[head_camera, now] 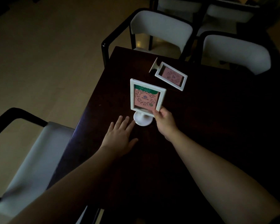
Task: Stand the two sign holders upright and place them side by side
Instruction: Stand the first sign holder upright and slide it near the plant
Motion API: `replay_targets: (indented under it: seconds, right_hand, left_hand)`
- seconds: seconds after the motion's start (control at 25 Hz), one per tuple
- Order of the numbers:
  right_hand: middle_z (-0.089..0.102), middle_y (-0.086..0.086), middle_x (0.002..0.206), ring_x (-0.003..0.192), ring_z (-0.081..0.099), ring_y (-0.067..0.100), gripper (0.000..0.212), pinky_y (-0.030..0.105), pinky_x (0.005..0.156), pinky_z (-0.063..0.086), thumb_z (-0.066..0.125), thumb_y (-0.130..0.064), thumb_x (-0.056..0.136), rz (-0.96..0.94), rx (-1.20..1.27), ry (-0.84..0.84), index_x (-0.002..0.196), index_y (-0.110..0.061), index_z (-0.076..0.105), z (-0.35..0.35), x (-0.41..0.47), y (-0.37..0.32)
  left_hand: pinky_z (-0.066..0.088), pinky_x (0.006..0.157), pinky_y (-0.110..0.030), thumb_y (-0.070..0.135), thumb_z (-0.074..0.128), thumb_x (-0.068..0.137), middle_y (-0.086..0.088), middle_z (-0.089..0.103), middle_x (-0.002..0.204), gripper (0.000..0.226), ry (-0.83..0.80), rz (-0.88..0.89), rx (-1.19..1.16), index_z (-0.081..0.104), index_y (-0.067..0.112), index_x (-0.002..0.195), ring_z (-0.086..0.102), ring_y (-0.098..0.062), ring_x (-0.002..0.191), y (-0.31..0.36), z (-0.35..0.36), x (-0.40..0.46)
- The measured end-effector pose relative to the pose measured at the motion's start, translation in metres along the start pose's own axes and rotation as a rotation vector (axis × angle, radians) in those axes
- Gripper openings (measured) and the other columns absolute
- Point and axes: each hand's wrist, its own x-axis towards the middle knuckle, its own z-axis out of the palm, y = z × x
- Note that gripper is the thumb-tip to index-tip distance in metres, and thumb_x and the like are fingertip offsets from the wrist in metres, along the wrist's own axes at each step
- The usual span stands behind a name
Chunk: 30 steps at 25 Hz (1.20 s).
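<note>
One sign holder (146, 98) already stands upright on its round base (142, 120) on the dark table (208, 126), and the right hand (164, 122) pinches the lower right corner of its white frame between thumb and fingers, arm stretched forward from the body. The left hand (120, 136) lies flat and spread on the tabletop just to the left of that base, fingertips almost at its rim, gripping nothing. What the next move hangs on is the second sign holder (171, 75): it lies tipped over on the table, beyond both hands and off to the right of the standing one, a little apart from it. Its long axis runs slantwise, with the base (153, 65) pointing away to the far left and the frame's top end trailing toward the near right (so the stem end is the farther one from the person). The right hand looks the nearer of the two, since the fallen holder lies ahead of its fingers, while the left would have to reach across the standing frame. My guess is that the right hand would let go, reach forward, and swing the frame up about its base. Pale chairs (160, 26) stand past the table's far edge.
</note>
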Motion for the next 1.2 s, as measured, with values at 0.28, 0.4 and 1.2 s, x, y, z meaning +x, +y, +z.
replay_targets:
  seconds: [0.28,0.4,1.2]
  right_hand:
    - [0.065,-0.022,0.1,0.085,0.059,-0.023,0.014,-0.001,0.067,0.041,0.055,-0.025,0.101,-0.01,0.005,-0.04,0.112,-0.029,0.062,-0.004,0.01,0.011]
    - [0.068,-0.014,0.112,0.101,0.062,-0.013,0.022,0.006,0.081,0.045,0.059,-0.024,0.099,-0.022,0.091,-0.056,0.122,-0.023,0.059,-0.005,0.01,0.014]
    - [0.005,0.003,0.168,0.153,-0.007,0.022,0.062,0.041,0.119,-0.002,0.026,-0.048,0.104,-0.19,-0.888,-0.21,0.158,-0.022,0.014,0.028,-0.035,0.043]
  left_hand:
    - [0.01,0.118,-0.056,0.066,0.032,0.091,-0.004,0.003,0.164,0.081,0.007,-0.008,-0.017,0.004,0.025,0.155,-0.009,-0.029,0.148,0.012,0.015,0.013]
    - [0.01,0.117,-0.056,0.066,0.032,0.091,-0.005,0.003,0.164,0.082,0.018,-0.011,-0.022,0.005,0.024,0.155,-0.007,-0.03,0.148,0.017,0.017,0.016]
    - [0.003,0.112,-0.066,0.047,0.032,0.095,0.001,0.001,0.164,0.069,-0.049,-0.011,-0.006,0.003,0.026,0.155,-0.017,-0.032,0.146,0.002,0.012,0.036]
